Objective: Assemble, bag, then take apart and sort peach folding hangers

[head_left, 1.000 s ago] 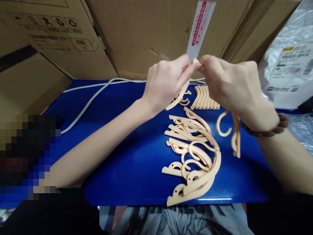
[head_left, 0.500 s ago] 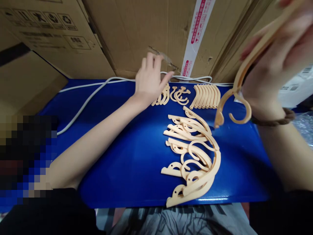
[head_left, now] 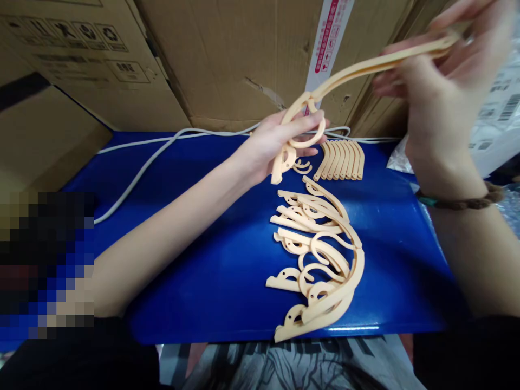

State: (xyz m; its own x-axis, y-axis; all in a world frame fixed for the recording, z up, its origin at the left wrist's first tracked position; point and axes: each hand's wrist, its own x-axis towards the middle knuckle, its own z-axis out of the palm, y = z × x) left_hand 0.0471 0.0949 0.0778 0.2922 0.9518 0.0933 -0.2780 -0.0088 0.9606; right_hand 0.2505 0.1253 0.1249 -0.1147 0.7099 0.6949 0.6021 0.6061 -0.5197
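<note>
- Tabletop: blue; its near edge runs just before the person's shirt, its far edge along a white cable and cardboard boxes.
- Open room: wide to the left of the pile of hangers, partly spanned by the left forearm; a smaller stretch to its right. The pile's lowest hanger lies near the front edge.
- Containers: the boxes stand upright behind the work, contents hidden; at right, a clear plastic wrapping bears a printed label.
- Parts: a neat row of curved arms lies beyond the pile; small hooks lie beside it, partly hidden.
- Hanger: raised above the tabletop, between the hands, slanting up to the right.
- Left hand: closed around the hanger's lower arm, thumb across the hook.
- Right hand: higher, fingers bent about the other arm near its end; a bracelet circles the wrist.
</note>
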